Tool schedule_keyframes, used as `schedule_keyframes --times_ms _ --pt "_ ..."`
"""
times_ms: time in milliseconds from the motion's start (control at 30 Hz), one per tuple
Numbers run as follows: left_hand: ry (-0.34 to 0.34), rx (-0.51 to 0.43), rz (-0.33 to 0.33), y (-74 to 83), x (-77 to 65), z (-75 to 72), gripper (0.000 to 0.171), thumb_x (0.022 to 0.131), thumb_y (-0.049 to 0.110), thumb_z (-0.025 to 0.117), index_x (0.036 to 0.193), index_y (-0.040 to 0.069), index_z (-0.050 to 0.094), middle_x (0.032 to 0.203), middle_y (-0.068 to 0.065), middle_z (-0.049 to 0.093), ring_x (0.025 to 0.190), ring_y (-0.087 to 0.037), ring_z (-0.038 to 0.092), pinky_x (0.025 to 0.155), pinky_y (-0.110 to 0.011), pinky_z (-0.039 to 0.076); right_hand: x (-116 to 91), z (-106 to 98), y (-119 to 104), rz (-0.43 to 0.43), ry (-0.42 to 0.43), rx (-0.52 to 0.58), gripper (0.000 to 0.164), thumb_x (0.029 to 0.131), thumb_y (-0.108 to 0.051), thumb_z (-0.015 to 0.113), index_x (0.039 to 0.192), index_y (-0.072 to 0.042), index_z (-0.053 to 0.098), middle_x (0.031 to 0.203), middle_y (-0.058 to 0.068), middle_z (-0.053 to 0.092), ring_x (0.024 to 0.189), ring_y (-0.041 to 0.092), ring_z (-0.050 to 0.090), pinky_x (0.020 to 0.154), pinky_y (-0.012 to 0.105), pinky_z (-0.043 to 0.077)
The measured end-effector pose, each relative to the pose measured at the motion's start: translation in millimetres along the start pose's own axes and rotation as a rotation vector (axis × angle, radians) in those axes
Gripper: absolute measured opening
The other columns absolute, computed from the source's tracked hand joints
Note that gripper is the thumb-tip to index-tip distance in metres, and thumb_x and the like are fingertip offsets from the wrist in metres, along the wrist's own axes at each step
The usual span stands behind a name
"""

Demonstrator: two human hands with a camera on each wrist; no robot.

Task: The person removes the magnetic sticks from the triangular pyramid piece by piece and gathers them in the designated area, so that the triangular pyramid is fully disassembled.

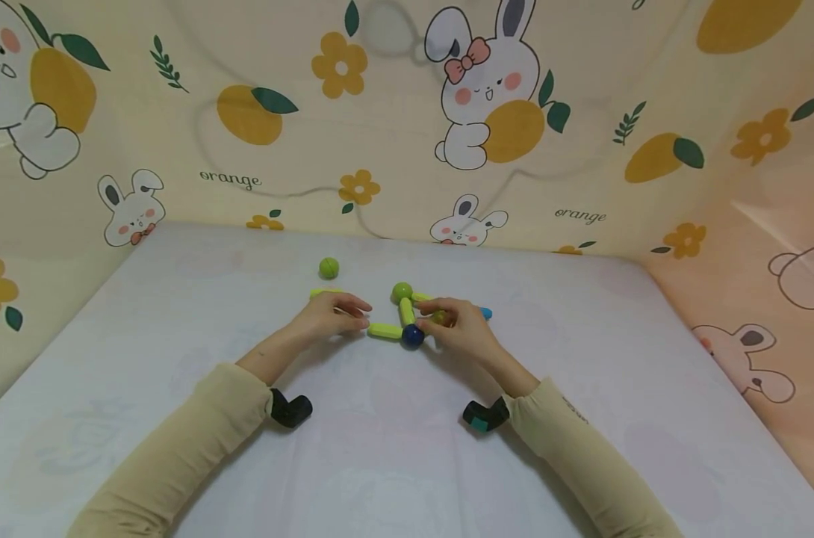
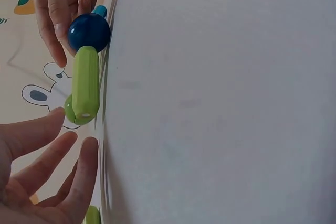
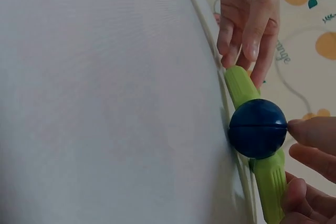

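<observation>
A joined toy of magnetic rods and balls lies in front of the hands. Its dark blue ball [image 1: 413, 336] links a yellow-green rod [image 1: 384, 330] pointing left with another rod [image 1: 407, 312] leading back to a green ball [image 1: 402, 292]. My right hand [image 1: 464, 329] holds the toy's right side; its thumb is at the blue ball and a finger lies along a green rod [image 3: 270, 187] in the right wrist view. Its fingers partly hide that side. My left hand [image 1: 331, 312] has loosely spread fingers at the left rod's free end, gripping nothing.
A loose green ball [image 1: 329, 267] sits farther back, left of centre. Behind the left hand lies a separate yellow-green rod [image 1: 325, 293], partly covered. A blue rod end [image 1: 486, 313] shows beyond the right hand. A printed curtain [image 1: 393, 142] rises behind the white table [image 1: 380, 463].
</observation>
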State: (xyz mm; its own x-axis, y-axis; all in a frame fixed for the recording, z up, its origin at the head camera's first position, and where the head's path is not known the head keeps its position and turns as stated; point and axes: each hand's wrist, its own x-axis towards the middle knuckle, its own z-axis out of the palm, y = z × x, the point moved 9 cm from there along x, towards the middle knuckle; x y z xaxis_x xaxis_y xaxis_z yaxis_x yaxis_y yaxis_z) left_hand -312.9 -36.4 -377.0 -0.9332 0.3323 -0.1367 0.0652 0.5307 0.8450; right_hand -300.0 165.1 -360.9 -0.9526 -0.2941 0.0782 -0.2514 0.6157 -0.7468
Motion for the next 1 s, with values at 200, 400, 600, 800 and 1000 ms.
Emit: schedule_keyframes --times_ms 200,400,600,800,1000 --pt "-0.042 -0.028 -0.024 -0.4 0.4 8.1 0.035 0.088 0.015 0.068 0.121 0.004 0.064 0.116 -0.016 0.064 0.094 -0.020 0.063 0.082 -0.028 0.050 -2.3 4.4 -1.2 -0.050 -0.025 -0.019 0.037 0.083 -0.028 0.075 0.118 -0.015 0.069 0.099 0.006 0.064 0.070 0.017 0.049 0.058 0.024 0.040" --pt "-0.075 -0.027 -0.013 1.7 -0.5 15.0 0.036 0.088 0.015 0.068 0.122 0.004 0.064 0.118 -0.018 0.063 0.098 -0.021 0.063 0.085 -0.030 0.051 -5.1 11.6 -8.0 -0.108 -0.079 -0.031 0.040 0.080 -0.024 0.079 0.117 -0.014 0.070 0.091 0.008 0.062 0.063 0.017 0.052 0.054 0.021 0.041" --pt "-0.081 0.016 -0.020 2.9 -2.4 17.4 0.035 0.087 0.017 0.069 0.121 0.008 0.066 0.121 -0.017 0.061 0.109 -0.027 0.056 0.093 -0.038 0.047 -3.7 14.6 -9.8 -0.111 -0.062 -0.039 0.036 0.080 -0.023 0.079 0.114 -0.011 0.072 0.098 0.005 0.065 0.059 0.016 0.051 0.051 0.020 0.039" --pt "-0.062 0.046 -0.033 1.3 -4.2 15.7 0.033 0.086 0.018 0.071 0.118 0.009 0.068 0.115 -0.015 0.062 0.103 -0.024 0.055 0.089 -0.036 0.046 -0.3 16.8 -9.6 -0.073 -0.027 -0.052 0.034 0.081 -0.027 0.078 0.113 -0.014 0.072 0.099 0.006 0.065 0.059 0.015 0.048 0.051 0.021 0.039" --pt "-0.081 0.014 -0.038 -2.8 -4.6 16.6 0.032 0.086 0.018 0.071 0.117 0.006 0.068 0.102 -0.010 0.064 0.092 -0.017 0.056 0.078 -0.026 0.045 2.4 17.9 -10.2 -0.048 0.002 -0.089 0.032 0.082 -0.028 0.077 0.112 -0.017 0.073 0.100 0.005 0.066 0.060 0.014 0.048 0.052 0.022 0.040"
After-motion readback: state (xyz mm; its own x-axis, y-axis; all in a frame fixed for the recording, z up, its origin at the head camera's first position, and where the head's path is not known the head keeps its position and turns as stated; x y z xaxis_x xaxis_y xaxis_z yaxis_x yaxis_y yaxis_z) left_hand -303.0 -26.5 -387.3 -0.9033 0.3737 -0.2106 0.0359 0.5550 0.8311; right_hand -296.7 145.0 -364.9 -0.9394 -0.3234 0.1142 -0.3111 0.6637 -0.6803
